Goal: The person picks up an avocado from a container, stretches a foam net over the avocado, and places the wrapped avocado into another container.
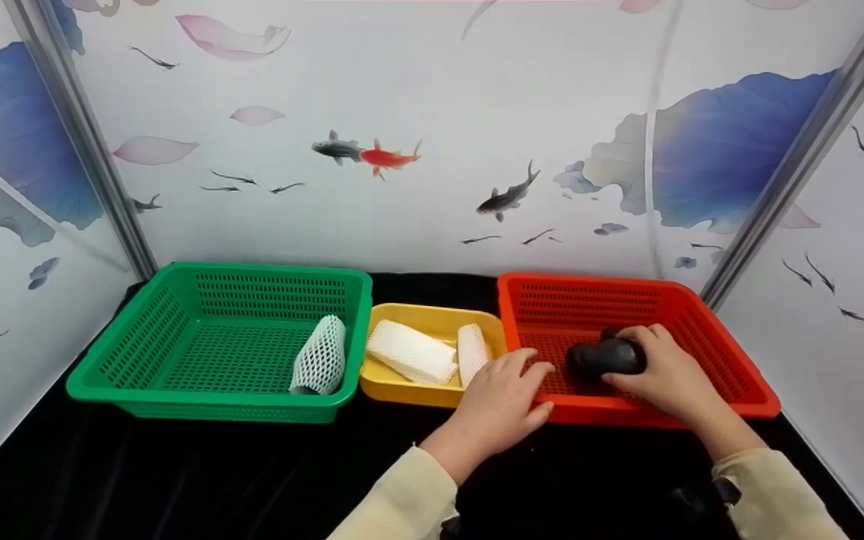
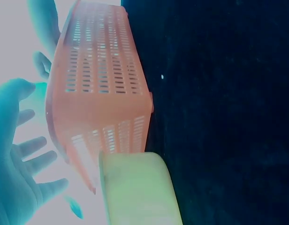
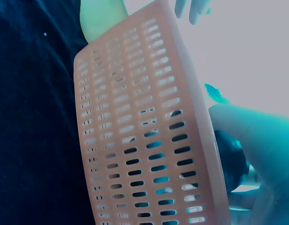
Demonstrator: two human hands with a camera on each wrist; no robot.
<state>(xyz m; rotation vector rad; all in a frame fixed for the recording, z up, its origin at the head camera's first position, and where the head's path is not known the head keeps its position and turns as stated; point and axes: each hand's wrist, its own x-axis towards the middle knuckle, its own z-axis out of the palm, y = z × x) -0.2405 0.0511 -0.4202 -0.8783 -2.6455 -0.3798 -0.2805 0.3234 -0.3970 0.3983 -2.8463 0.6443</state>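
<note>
Only the head view shows the green basket (image 1: 214, 406), lower left. Lower centre, my left hand (image 1: 498, 399) hangs near the yellow tray (image 1: 406, 394), its wrist view showing fingers (image 2: 40, 162) spread. Lower right, my right hand (image 1: 661, 375) grips a black thing (image 1: 586, 361) in the red basket (image 1: 582, 412).

White panels (image 1: 432, 82) printed with fish (image 1: 389, 157) and blue leaves (image 1: 732, 150), edged by metal posts (image 1: 805, 150), flank a black-covered surface (image 1: 177, 472)

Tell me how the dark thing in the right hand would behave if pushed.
The dark thing would probably roll or rock, given its rounded sides. Its smooth, faintly shiny surface may make it slightly slippery for the right hand. The raised walls of the red basket would likely stop it rolling far.
</note>
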